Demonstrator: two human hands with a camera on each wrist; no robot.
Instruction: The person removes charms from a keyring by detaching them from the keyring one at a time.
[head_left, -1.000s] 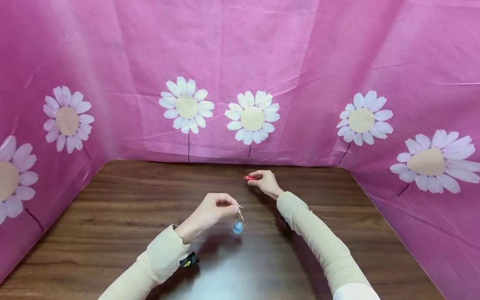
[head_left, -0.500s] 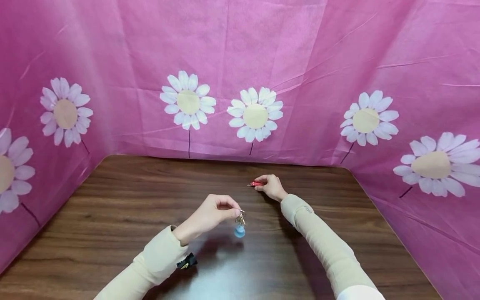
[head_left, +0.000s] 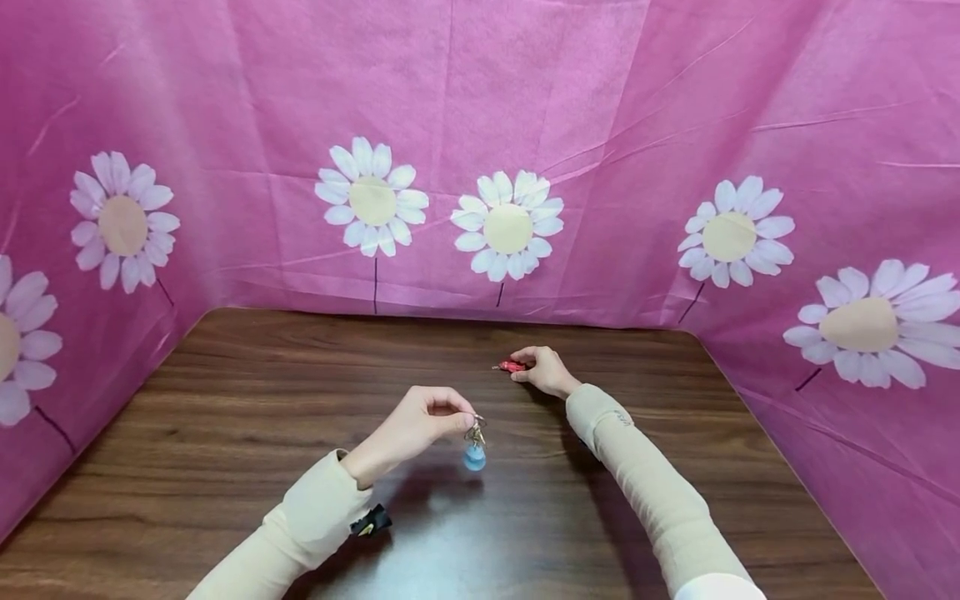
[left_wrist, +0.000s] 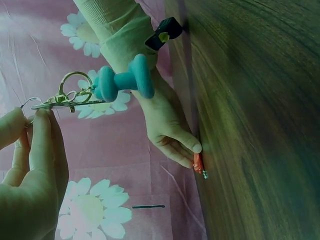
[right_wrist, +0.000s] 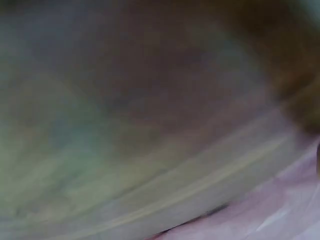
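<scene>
My left hand [head_left: 420, 429] pinches the metal ring of a keychain above the middle of the table. From that ring hang a gold-coloured clasp [left_wrist: 67, 92] and a blue dumbbell-shaped charm [left_wrist: 125, 82]. Farther back, my right hand [head_left: 547, 372] holds a small red charm [head_left: 512, 366] between thumb and fingers, close over the tabletop. A short metal end [left_wrist: 205, 174] sticks out from the red charm in the left wrist view. The right wrist view is mostly filled by blurred sleeve cloth [right_wrist: 200, 185], so the right fingers are hidden there.
The brown wood-grain table [head_left: 262, 417] has its far edge against a pink cloth [head_left: 525, 83] printed with white daisies. This cloth also encloses the left and right sides. A black wrist device [head_left: 371, 521] sits under the left sleeve.
The right hand has come slightly nearer and lower with the red charm, then stayed almost still over the last half second. The left hand and its keychain have barely moved.
</scene>
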